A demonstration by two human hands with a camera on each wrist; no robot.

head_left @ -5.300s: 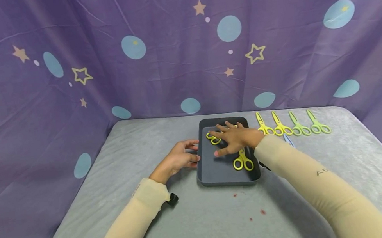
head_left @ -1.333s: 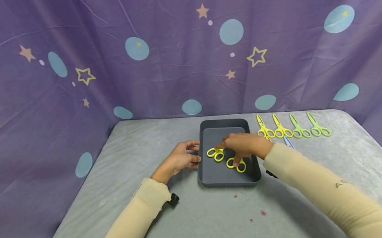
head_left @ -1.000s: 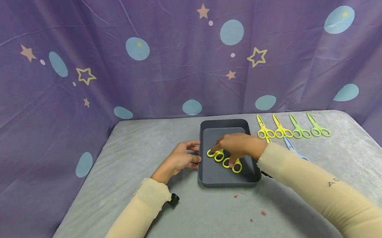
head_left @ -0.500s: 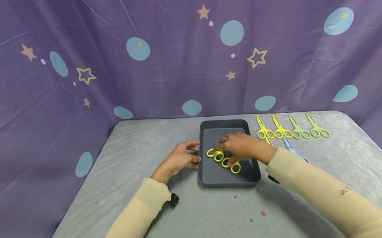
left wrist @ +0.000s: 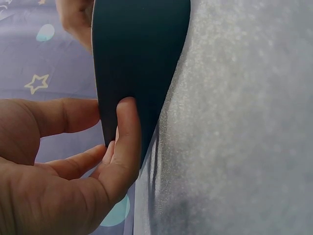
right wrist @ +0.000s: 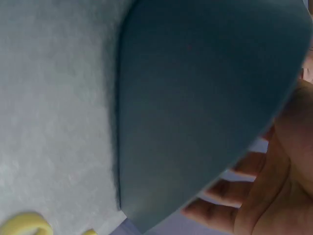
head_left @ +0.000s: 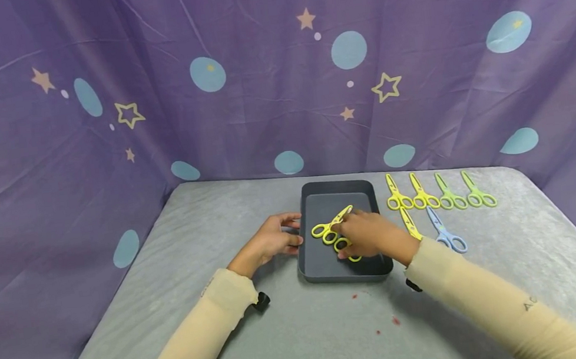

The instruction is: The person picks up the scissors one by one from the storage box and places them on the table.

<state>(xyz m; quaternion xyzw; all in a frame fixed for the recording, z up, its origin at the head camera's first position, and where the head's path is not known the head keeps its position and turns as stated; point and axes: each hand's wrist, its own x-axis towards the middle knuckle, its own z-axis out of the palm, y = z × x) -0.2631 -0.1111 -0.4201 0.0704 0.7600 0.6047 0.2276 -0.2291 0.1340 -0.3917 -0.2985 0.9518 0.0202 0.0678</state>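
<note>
A dark grey tray (head_left: 346, 270) stands on the table with two yellow pairs of scissors lying inside. The first pair of scissors (head_left: 330, 229) points its blades up to the right. Below it lies the second pair of scissors (head_left: 341, 244), whose blades are hidden under my right hand (head_left: 371, 235). That hand reaches into the tray, thumb and index finger at the second pair's handles. In the right wrist view its fingers (right wrist: 230, 191) look extended behind the tray wall. My left hand (head_left: 268, 238) touches the tray's left wall with loosely bent fingers (left wrist: 128, 132).
Right of the tray, two yellow scissors (head_left: 398, 193) and two green scissors (head_left: 476, 190) lie in a row at the back. Nearer lie another yellow pair of scissors (head_left: 409, 224) and a blue pair of scissors (head_left: 446, 232). A purple curtain (head_left: 277, 86) hangs behind the table.
The two yellow scissors in the tray now lie nearer each other, handles leftward. My right hand has drawn back slightly, uncovering the upper pair's blades. My left hand stays at the tray.
</note>
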